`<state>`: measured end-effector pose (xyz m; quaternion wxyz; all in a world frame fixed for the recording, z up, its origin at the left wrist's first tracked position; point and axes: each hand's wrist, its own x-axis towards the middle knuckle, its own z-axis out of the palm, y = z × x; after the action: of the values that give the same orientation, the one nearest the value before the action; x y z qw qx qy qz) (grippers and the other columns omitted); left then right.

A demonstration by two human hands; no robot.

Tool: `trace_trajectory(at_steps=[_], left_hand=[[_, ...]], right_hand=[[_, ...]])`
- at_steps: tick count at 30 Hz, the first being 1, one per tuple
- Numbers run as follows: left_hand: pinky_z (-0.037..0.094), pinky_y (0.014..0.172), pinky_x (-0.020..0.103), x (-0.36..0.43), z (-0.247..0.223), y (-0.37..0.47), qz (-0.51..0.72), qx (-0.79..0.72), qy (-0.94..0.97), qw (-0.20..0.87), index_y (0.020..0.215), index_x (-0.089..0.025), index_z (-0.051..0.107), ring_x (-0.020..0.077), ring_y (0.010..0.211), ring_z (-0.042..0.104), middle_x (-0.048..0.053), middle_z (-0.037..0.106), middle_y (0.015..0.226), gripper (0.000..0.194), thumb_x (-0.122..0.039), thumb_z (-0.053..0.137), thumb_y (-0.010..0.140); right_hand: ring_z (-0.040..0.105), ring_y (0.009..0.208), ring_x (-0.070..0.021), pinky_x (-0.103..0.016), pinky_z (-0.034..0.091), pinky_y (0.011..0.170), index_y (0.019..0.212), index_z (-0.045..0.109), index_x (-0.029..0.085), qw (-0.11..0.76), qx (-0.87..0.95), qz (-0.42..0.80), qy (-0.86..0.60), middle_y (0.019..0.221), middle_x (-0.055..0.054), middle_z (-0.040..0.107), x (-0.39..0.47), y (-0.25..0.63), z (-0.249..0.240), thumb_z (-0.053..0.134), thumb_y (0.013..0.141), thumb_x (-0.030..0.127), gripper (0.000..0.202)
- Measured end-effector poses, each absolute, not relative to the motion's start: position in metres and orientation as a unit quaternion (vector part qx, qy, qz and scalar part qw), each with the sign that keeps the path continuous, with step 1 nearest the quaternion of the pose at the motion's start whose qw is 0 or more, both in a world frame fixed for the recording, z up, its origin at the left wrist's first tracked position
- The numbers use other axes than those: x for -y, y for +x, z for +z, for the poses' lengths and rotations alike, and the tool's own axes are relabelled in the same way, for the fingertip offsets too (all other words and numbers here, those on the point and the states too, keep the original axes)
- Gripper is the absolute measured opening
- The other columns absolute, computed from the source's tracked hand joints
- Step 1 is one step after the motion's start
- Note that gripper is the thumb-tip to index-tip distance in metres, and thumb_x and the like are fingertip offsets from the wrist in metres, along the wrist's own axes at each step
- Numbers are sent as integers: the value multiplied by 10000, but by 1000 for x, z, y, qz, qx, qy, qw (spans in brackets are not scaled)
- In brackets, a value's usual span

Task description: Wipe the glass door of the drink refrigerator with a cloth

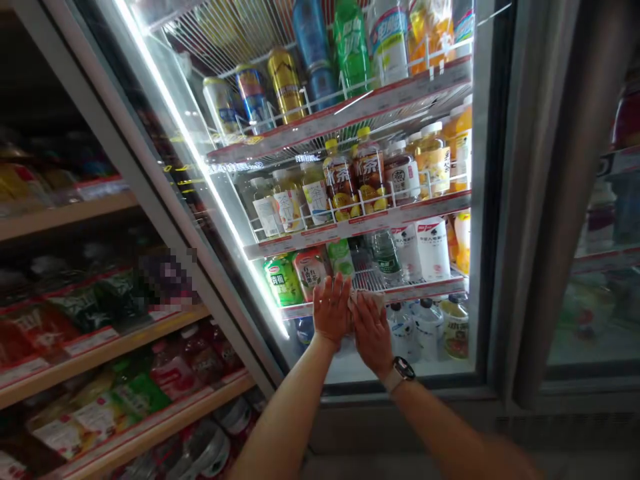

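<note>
Both my hands are stretched out against the glass door (345, 367) of a lit drinks fridge, low on the pane. My left hand (332, 312) lies with its fingers straight and pointing up, beside the cloth. My right hand (371, 333), with a watch (403, 369) on its wrist, presses a pale, crumpled cloth (381, 298) to the glass. Most of the cloth is hidden under the fingers. Behind the glass near my hands stand a green drink pack (283, 279), a red drink pack (310, 272) and a clear bottle (387, 257).
Several rows of cans and bottles fill the fridge shelves, including a gold can (286, 83) and a green bottle (352, 47). To the left, wooden shelves (115, 353) hold packaged goods and bottles. Another fridge door (585, 300) stands at the right.
</note>
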<state>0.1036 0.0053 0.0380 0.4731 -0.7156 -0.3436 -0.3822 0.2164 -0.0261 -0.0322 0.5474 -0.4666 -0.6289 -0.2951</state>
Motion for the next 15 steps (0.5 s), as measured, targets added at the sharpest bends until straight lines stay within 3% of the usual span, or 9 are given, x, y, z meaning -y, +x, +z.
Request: trace_trajectory(at_steps=[3,6,11,15], left_hand=[[86,1241,462,-6,37,103,-385,342,-717,469,1494,-200,376,210,1502,190,85,427,1523,563,-248,406,934],[93,1240,473,-5,37,102,-382,345,-719,466,1516,-195,323,219,1496,210,89,413,1530,590,-249,406,935],[87,1242,468,-4,39,103,-391,335,-730,450,1543,-202,233,216,1501,181,83,382,1544,643,-248,439,935],[68,1247,448,-4,40,104,-407,327,-731,439,1542,-200,228,202,1506,146,73,383,1541,635,-241,433,943]], right_hand=[[360,1436,-207,-459,197,1222,1522,339,224,518,661,-300,-453,1484,-98,492,30,218,-37,405,896,97,642],[318,1457,-194,-424,169,1232,1533,311,265,498,669,-307,-459,1496,-64,482,32,247,-34,425,889,92,677],[150,1508,-269,-537,150,1224,1571,162,243,541,599,-334,-486,1628,-77,216,33,326,-35,410,918,119,709],[105,1500,-369,-616,195,1192,1575,142,200,616,495,-299,-535,1652,-113,38,36,375,-42,410,945,190,685]])
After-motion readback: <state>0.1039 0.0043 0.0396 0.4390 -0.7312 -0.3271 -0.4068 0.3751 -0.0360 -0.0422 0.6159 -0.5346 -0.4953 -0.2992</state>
